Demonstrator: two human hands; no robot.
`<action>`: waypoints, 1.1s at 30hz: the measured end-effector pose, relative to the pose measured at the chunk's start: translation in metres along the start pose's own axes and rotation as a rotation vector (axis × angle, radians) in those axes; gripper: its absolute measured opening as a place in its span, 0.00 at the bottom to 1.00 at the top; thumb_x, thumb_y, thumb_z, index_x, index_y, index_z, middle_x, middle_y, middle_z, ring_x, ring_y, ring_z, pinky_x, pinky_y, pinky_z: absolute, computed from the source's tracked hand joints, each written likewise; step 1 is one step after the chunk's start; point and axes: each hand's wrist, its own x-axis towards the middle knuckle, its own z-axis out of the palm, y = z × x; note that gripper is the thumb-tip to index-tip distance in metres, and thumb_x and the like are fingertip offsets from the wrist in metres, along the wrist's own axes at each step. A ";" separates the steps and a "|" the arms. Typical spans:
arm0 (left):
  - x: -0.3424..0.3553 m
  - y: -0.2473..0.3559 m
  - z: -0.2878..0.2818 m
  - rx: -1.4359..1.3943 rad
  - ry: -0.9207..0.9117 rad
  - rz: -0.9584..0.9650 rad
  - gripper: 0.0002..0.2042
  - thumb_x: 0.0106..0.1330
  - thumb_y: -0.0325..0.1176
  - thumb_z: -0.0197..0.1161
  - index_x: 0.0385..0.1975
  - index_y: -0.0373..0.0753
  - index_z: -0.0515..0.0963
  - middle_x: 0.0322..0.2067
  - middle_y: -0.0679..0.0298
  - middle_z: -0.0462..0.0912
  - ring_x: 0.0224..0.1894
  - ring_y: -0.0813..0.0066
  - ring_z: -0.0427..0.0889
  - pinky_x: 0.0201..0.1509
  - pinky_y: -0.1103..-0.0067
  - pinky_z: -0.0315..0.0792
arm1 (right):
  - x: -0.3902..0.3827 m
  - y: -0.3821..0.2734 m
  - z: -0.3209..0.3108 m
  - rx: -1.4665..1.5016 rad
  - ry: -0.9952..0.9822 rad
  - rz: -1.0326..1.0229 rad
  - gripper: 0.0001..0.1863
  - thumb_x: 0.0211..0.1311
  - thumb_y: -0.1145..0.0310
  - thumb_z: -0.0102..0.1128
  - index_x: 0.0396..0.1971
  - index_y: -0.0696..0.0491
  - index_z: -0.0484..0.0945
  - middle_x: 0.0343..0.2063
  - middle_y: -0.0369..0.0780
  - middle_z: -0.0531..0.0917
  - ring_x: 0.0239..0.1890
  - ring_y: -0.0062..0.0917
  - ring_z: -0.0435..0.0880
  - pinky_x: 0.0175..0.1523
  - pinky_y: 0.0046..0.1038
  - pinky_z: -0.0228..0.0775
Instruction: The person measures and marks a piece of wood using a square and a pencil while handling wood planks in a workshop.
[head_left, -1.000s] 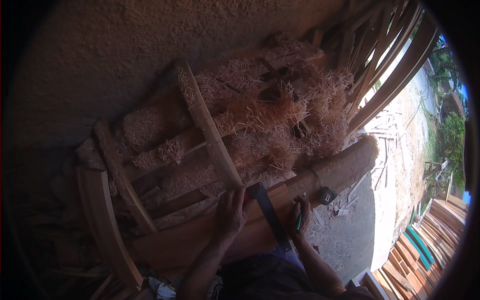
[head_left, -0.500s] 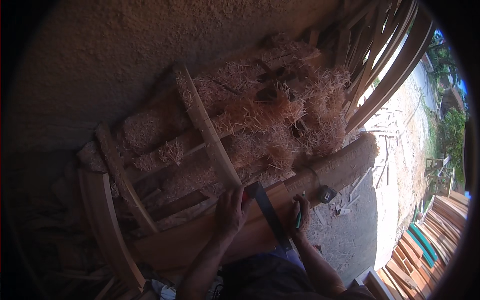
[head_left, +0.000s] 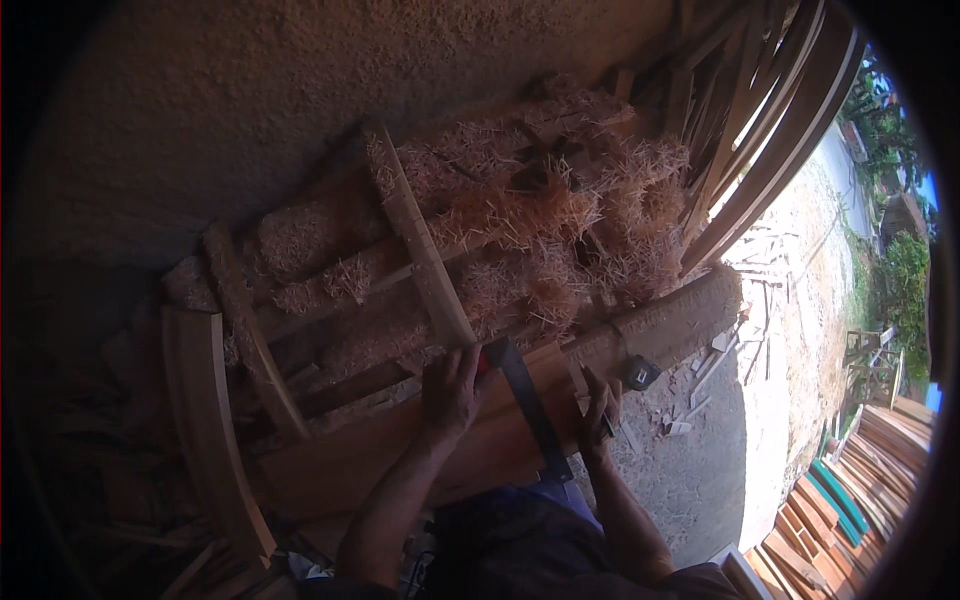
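My left hand (head_left: 450, 395) presses the red end of a carpenter's square (head_left: 533, 408) against a wide reddish plank (head_left: 400, 455). The square's dark blade lies across the plank toward my body. Near the plank's right end, my right hand (head_left: 597, 415) is closed around a slim green pencil (head_left: 608, 427), mostly hidden by the fingers. Just right of that hand, a black tape measure (head_left: 642, 373) rests on a rough timber (head_left: 690, 315).
Wood shavings (head_left: 540, 215) cover the timbers behind the plank. A crosspiece (head_left: 425, 255) runs toward my left hand. At the left stands a curved board (head_left: 205, 400). Long boards (head_left: 785, 150) lean at the upper right; stacked planks (head_left: 830, 520) lie at the lower right.
The whole view has shifted slightly, with the plank and square appearing a little higher. My right hand has turned, so less of the green pencil shows. My left hand keeps its hold on the square.
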 end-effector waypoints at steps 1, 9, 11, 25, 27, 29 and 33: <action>0.000 0.000 -0.001 0.032 0.021 0.004 0.24 0.67 0.43 0.68 0.59 0.41 0.74 0.45 0.57 0.78 0.45 0.53 0.80 0.46 0.59 0.74 | 0.008 -0.011 -0.006 0.086 -0.037 0.022 0.18 0.78 0.63 0.48 0.50 0.57 0.84 0.37 0.46 0.84 0.41 0.33 0.86 0.44 0.32 0.76; -0.004 0.001 0.005 0.067 0.119 0.019 0.22 0.68 0.46 0.66 0.58 0.43 0.75 0.44 0.60 0.78 0.46 0.56 0.80 0.49 0.60 0.72 | 0.044 -0.068 -0.020 0.273 -0.289 -0.058 0.11 0.71 0.67 0.62 0.45 0.56 0.86 0.34 0.47 0.88 0.37 0.34 0.91 0.40 0.33 0.81; -0.006 0.001 0.006 0.065 0.120 0.016 0.23 0.68 0.46 0.66 0.58 0.43 0.75 0.44 0.59 0.78 0.46 0.56 0.80 0.49 0.60 0.72 | 0.043 -0.064 -0.014 0.318 -0.308 -0.082 0.11 0.72 0.69 0.61 0.47 0.57 0.86 0.35 0.45 0.89 0.38 0.28 0.91 0.42 0.29 0.80; -0.010 0.003 0.002 0.046 0.175 0.037 0.22 0.66 0.43 0.68 0.56 0.41 0.76 0.44 0.58 0.78 0.48 0.55 0.79 0.49 0.59 0.73 | 0.048 -0.063 0.009 0.329 -0.340 -0.089 0.10 0.71 0.68 0.60 0.44 0.55 0.85 0.34 0.49 0.88 0.40 0.37 0.90 0.42 0.34 0.79; -0.009 0.002 0.004 0.035 0.181 0.039 0.21 0.65 0.42 0.69 0.55 0.41 0.76 0.44 0.58 0.78 0.48 0.55 0.79 0.49 0.59 0.73 | 0.050 -0.064 0.006 0.316 -0.345 -0.107 0.08 0.70 0.69 0.60 0.43 0.55 0.85 0.34 0.50 0.87 0.39 0.42 0.90 0.41 0.36 0.79; -0.009 -0.001 0.009 0.051 0.190 0.037 0.21 0.64 0.41 0.70 0.54 0.41 0.77 0.43 0.58 0.78 0.47 0.55 0.80 0.49 0.59 0.73 | 0.049 -0.067 -0.001 0.284 -0.365 -0.150 0.08 0.70 0.70 0.60 0.42 0.55 0.85 0.33 0.50 0.86 0.38 0.42 0.89 0.40 0.37 0.79; -0.006 -0.002 0.011 0.042 0.268 0.093 0.20 0.63 0.41 0.71 0.53 0.41 0.77 0.41 0.59 0.79 0.46 0.55 0.80 0.47 0.60 0.74 | -0.003 -0.041 -0.036 0.224 -0.436 -0.128 0.09 0.71 0.70 0.59 0.44 0.54 0.86 0.32 0.46 0.87 0.36 0.34 0.90 0.40 0.32 0.79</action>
